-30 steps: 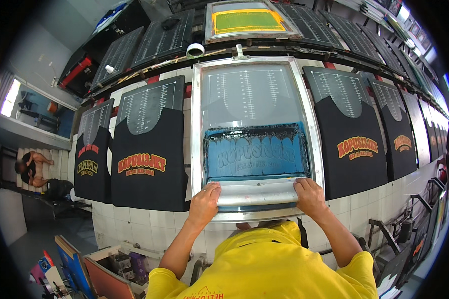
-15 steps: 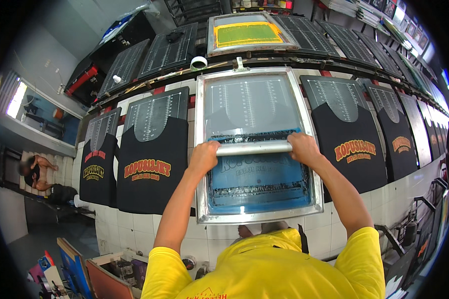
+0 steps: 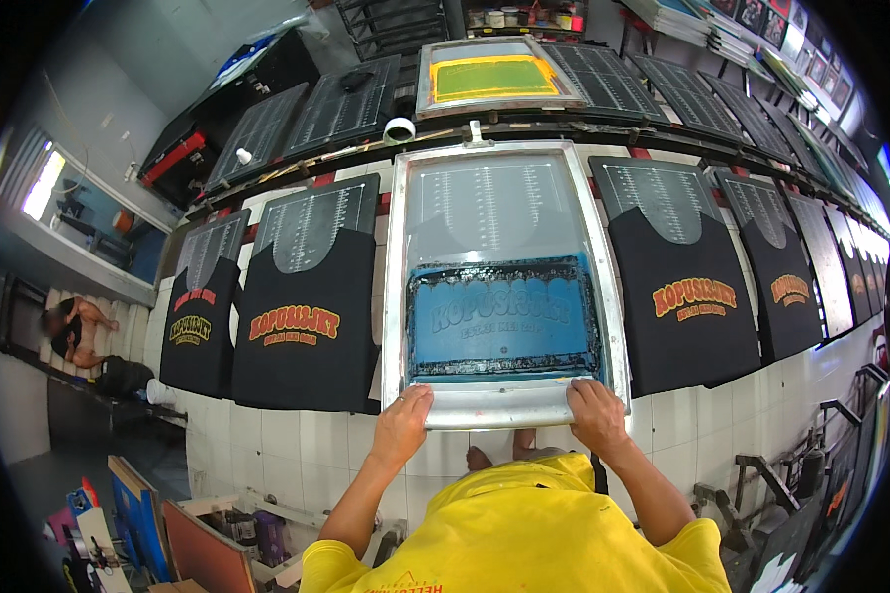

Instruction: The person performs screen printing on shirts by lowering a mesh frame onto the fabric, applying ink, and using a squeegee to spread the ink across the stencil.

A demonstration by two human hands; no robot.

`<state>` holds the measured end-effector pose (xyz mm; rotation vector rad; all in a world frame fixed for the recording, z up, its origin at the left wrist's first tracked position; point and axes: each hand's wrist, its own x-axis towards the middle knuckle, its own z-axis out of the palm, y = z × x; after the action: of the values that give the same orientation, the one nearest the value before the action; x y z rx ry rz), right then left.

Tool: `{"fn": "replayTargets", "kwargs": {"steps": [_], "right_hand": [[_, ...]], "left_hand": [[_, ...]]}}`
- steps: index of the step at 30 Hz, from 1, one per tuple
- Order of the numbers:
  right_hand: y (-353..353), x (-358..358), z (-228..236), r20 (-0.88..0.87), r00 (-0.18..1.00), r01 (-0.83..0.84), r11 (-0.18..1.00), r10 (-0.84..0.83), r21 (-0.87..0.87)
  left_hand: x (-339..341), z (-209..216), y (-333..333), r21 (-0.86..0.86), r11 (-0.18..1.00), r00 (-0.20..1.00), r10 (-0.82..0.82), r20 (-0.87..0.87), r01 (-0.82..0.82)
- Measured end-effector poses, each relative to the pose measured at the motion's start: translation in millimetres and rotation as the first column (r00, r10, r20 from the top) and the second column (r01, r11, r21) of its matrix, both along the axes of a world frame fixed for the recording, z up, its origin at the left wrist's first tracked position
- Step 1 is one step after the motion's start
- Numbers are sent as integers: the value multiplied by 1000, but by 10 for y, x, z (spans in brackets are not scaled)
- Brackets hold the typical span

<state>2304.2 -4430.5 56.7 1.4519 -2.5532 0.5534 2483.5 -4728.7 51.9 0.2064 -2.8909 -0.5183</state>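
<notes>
A screen-printing frame (image 3: pixel 399 267) with a silver metal rim lies in front of me, its mesh (image 3: pixel 504 311) blue in the nearer part, with dark ink streaks around faint lettering. At the frame's near end is a silver squeegee (image 3: pixel 499 403), lying crosswise. My left hand (image 3: pixel 402 423) is closed around its left end, and my right hand (image 3: pixel 597 415) around its right end. The squeegee's blade is hidden under its handle. Through the pale upper mesh shows a dark board with white ruler marks.
Black T-shirts (image 3: pixel 302 296) with red and yellow prints lie on boards to the left, with another shirt (image 3: pixel 687 296) to the right. Beyond the rail stands a second frame (image 3: pixel 504 44) with yellow-green ink. A tape roll (image 3: pixel 399 129) rests on the rail. A person (image 3: pixel 89 331) sits far left.
Both hands have drawn the squeegee toward me, from the middle of the mesh to the frame's near end. The blue area with its lettering is now uncovered. My view has shifted slightly.
</notes>
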Motion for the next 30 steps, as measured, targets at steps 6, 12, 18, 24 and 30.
{"fn": "replayTargets", "kwargs": {"steps": [6, 12, 18, 24, 30], "right_hand": [[107, 168, -7, 94, 996, -13, 996, 5, 91], [189, 89, 195, 295, 954, -51, 999, 46, 8], [476, -418, -233, 307, 867, 464, 861, -393, -208], [458, -604, -753, 699, 579, 718, 670, -421, -191], [350, -655, -813, 724, 530, 778, 592, -442, -209]], "left_hand": [[143, -56, 185, -29, 999, 998, -21, 64, 23], [100, 195, 182, 82, 995, 985, -70, 156, 57], [45, -226, -303, 314, 884, 906, 402, -132, -346], [-33, -578, -485, 354, 746, 793, 609, -22, -564], [-182, -522, -548, 351, 718, 757, 652, -38, -601]]}}
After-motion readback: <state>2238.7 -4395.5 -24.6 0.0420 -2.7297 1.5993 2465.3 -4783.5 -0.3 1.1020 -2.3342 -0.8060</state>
